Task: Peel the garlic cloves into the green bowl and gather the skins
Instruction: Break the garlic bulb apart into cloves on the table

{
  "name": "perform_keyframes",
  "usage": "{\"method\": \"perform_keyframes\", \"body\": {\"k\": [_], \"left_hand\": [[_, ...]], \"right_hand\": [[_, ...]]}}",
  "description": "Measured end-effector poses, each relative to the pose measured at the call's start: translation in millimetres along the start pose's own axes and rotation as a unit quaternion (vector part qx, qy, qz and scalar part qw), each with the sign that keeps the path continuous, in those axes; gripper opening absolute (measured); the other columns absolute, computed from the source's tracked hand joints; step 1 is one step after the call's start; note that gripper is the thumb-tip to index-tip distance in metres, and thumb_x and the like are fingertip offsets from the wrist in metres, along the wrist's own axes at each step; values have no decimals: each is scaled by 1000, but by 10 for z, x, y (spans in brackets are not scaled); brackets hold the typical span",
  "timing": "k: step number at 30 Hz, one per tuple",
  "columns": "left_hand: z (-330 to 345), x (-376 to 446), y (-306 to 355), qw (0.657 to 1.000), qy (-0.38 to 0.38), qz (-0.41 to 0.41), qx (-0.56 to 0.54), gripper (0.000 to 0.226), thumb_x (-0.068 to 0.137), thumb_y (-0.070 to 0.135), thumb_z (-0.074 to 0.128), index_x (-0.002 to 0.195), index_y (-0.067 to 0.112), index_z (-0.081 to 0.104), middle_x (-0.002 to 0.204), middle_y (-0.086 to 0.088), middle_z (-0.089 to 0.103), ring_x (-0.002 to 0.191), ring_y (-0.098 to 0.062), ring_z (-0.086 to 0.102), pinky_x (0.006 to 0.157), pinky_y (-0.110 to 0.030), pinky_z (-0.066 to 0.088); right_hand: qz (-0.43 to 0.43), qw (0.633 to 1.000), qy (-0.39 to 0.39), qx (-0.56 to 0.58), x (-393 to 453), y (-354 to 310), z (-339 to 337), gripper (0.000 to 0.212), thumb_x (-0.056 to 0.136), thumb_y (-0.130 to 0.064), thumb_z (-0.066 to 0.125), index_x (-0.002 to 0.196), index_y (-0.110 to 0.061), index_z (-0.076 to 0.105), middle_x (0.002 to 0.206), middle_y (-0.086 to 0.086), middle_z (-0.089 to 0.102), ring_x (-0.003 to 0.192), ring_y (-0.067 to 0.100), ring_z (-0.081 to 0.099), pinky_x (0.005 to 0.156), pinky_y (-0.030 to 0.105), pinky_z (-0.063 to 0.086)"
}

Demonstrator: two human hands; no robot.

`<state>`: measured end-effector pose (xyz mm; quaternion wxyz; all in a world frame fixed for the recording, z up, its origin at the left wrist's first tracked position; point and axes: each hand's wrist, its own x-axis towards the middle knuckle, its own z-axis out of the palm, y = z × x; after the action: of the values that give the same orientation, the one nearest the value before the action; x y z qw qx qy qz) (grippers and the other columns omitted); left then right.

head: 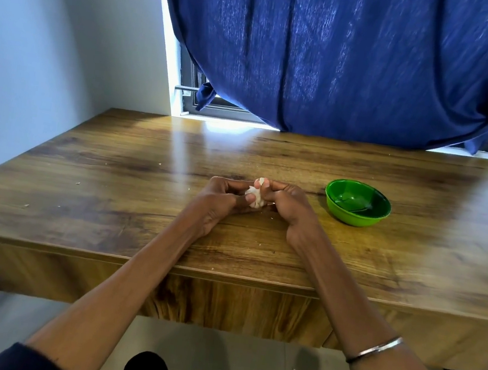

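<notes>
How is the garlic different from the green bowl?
The garlic is whitish and lumpy; the green bowl is bright green, smooth and round. The garlic is gripped between the left hand and right hand; the bowl sits untouched on the table, holding no cloves. The bowl looks bigger.

Green bowl (pixel 357 203), white garlic (pixel 256 197), blue curtain (pixel 344 58), wood-grain table (pixel 113 187).

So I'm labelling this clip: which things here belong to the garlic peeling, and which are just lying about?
Part of the job:
garlic, held by left hand and right hand
green bowl
skin flakes on the table

Just there:
blue curtain
window frame
bangle
</notes>
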<state>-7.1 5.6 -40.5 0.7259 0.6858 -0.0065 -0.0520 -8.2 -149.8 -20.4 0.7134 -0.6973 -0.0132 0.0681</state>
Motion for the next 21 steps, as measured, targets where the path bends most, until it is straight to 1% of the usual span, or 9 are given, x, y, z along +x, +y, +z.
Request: {"method": "perform_keyframes", "body": {"k": [2,4,8,10,12,15,17,19,21], "left_hand": [[27,-6,21,999,-4,-18,-44,32,86,-4,69,118,-6,69,115,-21,73,113,-33,69,100,-42,55],[65,-26,56,995,-7,-34,-89,29,89,-8,65,118,-10,67,116,-24,71,110,-34,70,92,-38,60],[125,-86,132,989,-19,-44,-140,21,91,-14,57,105,-7,71,112,-28,70,95,-34,74,81,-34,63],[129,-95,148,986,-18,-52,-154,22,91,-16,55,103,-6,70,115,-30,69,98,-35,72,81,-35,63],[125,-90,150,982,-7,-66,-179,23,91,-18,54,107,-9,67,122,-32,64,105,-39,70,82,-39,62],[129,-89,149,979,8,-63,-195,23,91,-19,53,112,-15,63,126,-35,59,104,-42,68,82,-42,62],[128,-85,148,977,21,-60,-204,27,91,-20,52,117,-18,60,126,-36,58,102,-44,68,79,-41,63],[99,-80,142,971,29,-56,-229,31,92,-21,49,121,-18,57,126,-39,57,99,-46,68,73,-40,64],[62,-67,130,965,35,-57,-255,31,93,-21,48,123,-18,55,126,-40,56,98,-47,67,74,-42,64]], "right_hand": [[22,1000,-7,17,-9,-44,-17,20,96,-15,66,82,-22,78,77,0,77,77,17,70,73,28,57],[45,998,-19,28,4,-84,-58,19,96,-13,66,83,-21,78,77,0,77,76,15,68,67,26,56],[64,995,-38,64,57,-142,-117,21,96,-5,59,88,-17,73,82,-3,72,80,12,61,65,23,45],[74,994,-47,67,50,-182,-115,24,98,-2,53,89,-17,70,84,-2,68,77,11,58,61,22,42],[86,992,-53,73,53,-215,-104,31,98,4,44,89,-16,65,85,0,63,74,11,54,59,21,40],[103,990,-48,86,83,-234,-67,37,97,8,35,87,-17,61,85,3,60,71,12,51,59,22,37],[112,988,-39,99,115,-223,-74,37,97,7,32,83,-17,56,82,3,57,66,12,46,58,24,37],[123,982,-31,141,166,-204,-141,36,96,4,30,80,-17,54,79,3,55,61,12,42,58,26,37],[142,971,-11,191,203,-184,-219,34,98,2,32,81,-18,55,76,1,58,60,11,44,56,25,42]]}}
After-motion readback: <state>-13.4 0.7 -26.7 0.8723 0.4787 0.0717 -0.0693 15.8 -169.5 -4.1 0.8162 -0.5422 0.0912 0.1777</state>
